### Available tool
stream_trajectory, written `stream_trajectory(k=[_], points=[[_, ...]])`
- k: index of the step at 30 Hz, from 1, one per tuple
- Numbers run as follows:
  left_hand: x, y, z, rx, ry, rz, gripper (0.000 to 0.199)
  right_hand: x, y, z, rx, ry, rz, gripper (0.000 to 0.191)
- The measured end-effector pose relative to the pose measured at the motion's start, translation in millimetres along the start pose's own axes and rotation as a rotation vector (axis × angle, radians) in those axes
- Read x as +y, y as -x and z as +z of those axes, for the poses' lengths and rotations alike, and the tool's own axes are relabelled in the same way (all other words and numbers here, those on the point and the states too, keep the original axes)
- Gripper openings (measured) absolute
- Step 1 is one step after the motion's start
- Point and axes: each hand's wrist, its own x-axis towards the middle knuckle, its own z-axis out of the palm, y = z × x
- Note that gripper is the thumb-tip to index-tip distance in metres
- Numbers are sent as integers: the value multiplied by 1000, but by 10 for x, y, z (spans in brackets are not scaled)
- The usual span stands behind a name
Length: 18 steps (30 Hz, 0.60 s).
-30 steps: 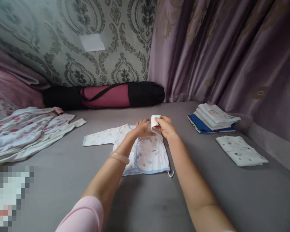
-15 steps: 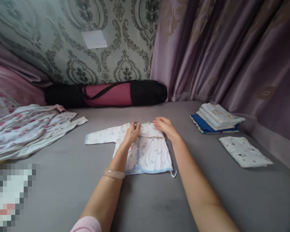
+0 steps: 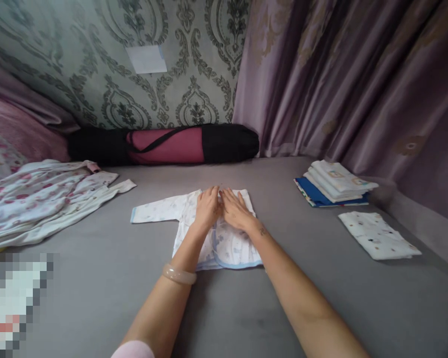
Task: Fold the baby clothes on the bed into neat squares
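While the small white jacket (image 3: 239,243) is spread on the bed (image 3: 261,308), about midway between its left and right sides and well apart from its far edge, both hands are laid upon its upper part. Nothing is clasped in either grip: the left hand (image 3: 208,206) and the right hand (image 3: 234,208) are lowered palm down, side by side, with the fingers extended and rested on the fabric.

As far as can be judged, the jacket is only partly folded. Toward the bed's right edge no sleeve is seen stretched out; it is presumably turned in across the chest, although most of that part is hidden by the hands. The other sleeve (image 3: 157,210) is left straight toward the bed's left side, not yet turned in, and the body is left at full length, its blue hem (image 3: 239,265) laid toward the near side.

Near the bed's right edge, folded pieces are seen: a stack of white cloths (image 3: 332,179) is set on a blue cloth (image 3: 311,191), and a dotted white cloth (image 3: 379,234) is placed nearby. Toward the left edge, a floral garment (image 3: 41,199) is left loose and rumpled.
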Motion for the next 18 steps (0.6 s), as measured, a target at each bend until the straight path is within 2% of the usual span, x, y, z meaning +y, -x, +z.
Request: stream_trajectory(k=[4, 9, 18], points=[[-49, 45, 112, -204, -14, 29, 56, -41, 38, 118, -73, 60, -31, 62], [-73, 73, 107, -291, -43, 4, 58, -34, 49, 163, -83, 49, 2, 60], [66, 96, -76, -413, -88, -69, 62, 102, 93, 162, 31, 128, 295, 64]])
